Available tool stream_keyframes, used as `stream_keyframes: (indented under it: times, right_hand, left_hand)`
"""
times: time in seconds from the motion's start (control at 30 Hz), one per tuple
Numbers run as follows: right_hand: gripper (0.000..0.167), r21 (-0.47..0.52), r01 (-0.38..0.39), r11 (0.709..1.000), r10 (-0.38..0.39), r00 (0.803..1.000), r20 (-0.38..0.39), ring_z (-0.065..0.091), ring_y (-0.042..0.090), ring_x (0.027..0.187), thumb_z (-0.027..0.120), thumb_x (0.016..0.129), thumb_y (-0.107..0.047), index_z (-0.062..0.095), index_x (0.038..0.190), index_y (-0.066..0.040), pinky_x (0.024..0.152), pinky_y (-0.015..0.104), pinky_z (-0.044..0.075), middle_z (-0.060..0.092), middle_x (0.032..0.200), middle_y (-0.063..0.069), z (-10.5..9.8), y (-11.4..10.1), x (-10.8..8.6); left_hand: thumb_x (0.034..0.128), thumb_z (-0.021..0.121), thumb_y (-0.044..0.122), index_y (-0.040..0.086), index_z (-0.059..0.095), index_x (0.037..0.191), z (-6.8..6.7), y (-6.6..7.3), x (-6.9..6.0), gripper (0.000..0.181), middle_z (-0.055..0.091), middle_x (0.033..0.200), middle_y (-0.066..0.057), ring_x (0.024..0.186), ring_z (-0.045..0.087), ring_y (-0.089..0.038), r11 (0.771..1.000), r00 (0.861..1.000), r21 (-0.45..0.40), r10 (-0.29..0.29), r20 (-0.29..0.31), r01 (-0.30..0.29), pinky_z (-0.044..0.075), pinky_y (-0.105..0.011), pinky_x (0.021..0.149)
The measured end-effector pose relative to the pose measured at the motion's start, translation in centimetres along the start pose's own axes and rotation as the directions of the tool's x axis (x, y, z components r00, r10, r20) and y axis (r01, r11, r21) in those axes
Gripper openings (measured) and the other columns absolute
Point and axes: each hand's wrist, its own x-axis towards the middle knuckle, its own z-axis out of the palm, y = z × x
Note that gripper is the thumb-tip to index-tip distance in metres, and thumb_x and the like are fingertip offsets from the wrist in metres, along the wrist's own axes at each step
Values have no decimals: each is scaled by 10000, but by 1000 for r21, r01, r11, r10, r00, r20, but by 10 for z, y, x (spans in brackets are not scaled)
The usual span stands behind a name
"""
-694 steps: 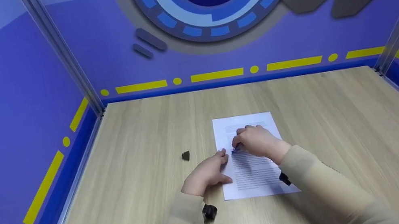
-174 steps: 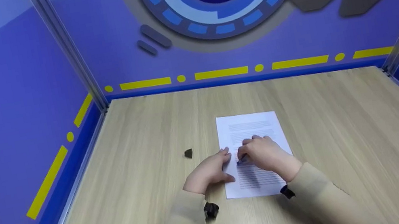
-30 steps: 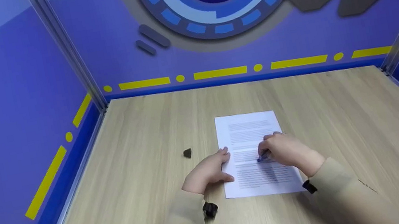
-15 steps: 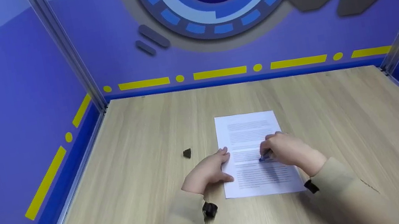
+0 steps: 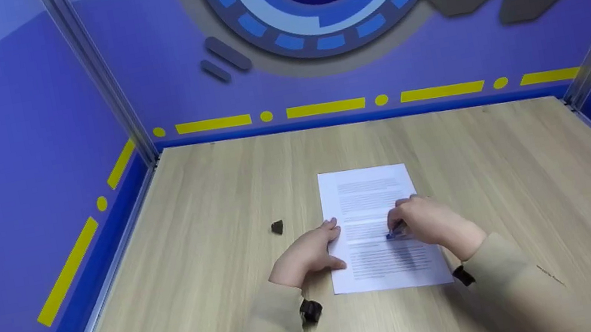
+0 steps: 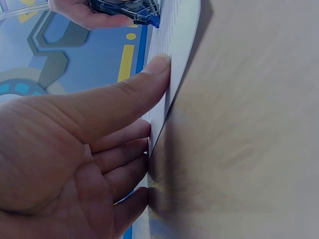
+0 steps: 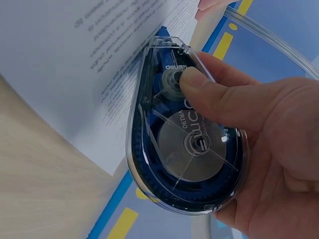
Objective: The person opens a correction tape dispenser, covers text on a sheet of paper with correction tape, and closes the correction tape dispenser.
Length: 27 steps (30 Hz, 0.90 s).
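A printed white sheet (image 5: 375, 273) lies flat on the wooden table. My right hand (image 5: 430, 221) pinches a blue, clear-cased correction tape dispenser (image 7: 189, 134) between thumb and fingers, its blue tip against the printed lines around the sheet's middle. In the left wrist view the dispenser (image 6: 127, 9) shows at the top. My left hand (image 5: 308, 255) rests on the sheet's left edge with thumb and fingers spread; the left wrist view shows the thumb (image 6: 129, 94) on the paper and the other fingers slightly bent at its edge.
A small dark angular piece (image 5: 277, 227) lies on the table (image 5: 217, 204) left of the sheet. Purple and blue panels with yellow marks (image 5: 326, 107) stand behind and at both sides, with metal posts at the corners.
Compared with a second ago, my right hand and the dispenser have shifted slightly right along the line. Earlier they were farther left, and higher up the sheet at first. My left hand has stayed at the edge.
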Motion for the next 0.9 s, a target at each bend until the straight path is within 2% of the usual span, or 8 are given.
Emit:
stream_keyframes:
  times: [0.2,0.53,0.9]
  right_hand:
    - [245,20,-17,1000,17,1000,10,701,263,834,704,829,117,791,908,-97,772,438,602,738,898,56,0,1,0]
    - [185,-5,-38,999,38,999,15,709,284,849,736,857,58,796,913,-108,776,460,607,742,906,58,-1,5,-3]
    - [187,3,-18,1000,18,1000,-9,683,267,813,771,823,50,791,904,-117,756,442,591,731,888,34,-3,5,-7]
  left_hand:
    - [852,842,167,18,471,1526,-1,1,-1,783,330,1685,-93,1577,298,-244,1000,1000,-18,-17,6,17,274,-359,1300]
    - [848,846,171,4,470,1521,-1,2,-1,789,336,1679,-109,1572,309,-262,1000,1000,-5,-3,2,3,278,-365,1298]
    - [857,842,175,16,462,1530,-1,2,0,789,327,1686,-91,1578,297,-243,1000,1000,-7,-15,10,15,276,-357,1299]
